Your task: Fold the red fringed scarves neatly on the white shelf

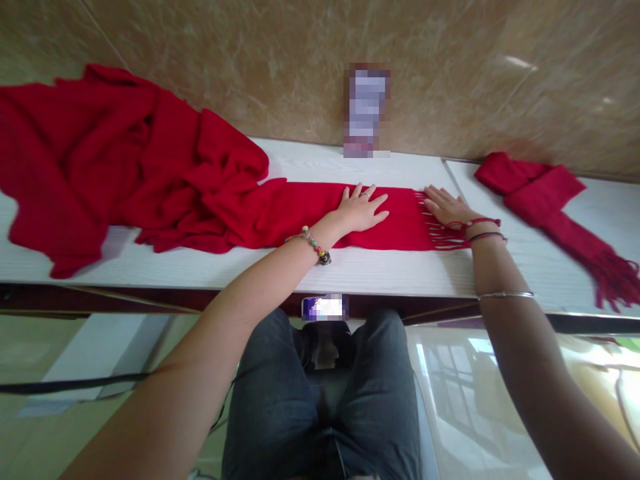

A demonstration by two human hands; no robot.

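Observation:
A long red scarf point(295, 212) lies stretched across the white table point(380, 270). Its left part runs into a crumpled pile of red cloth point(100, 160). My left hand point(361, 208) lies flat on the scarf near its right end, fingers spread. My right hand point(446, 205) rests flat on the scarf's fringe point(436, 235), fingers stretched out. Both wrists wear bracelets.
A second red scarf with a fringe point(555, 213) lies on the table at the right. A blurred upright item point(367, 110) stands against the marbled wall. A small blurred object point(325, 307) sits at the table's front edge above my lap.

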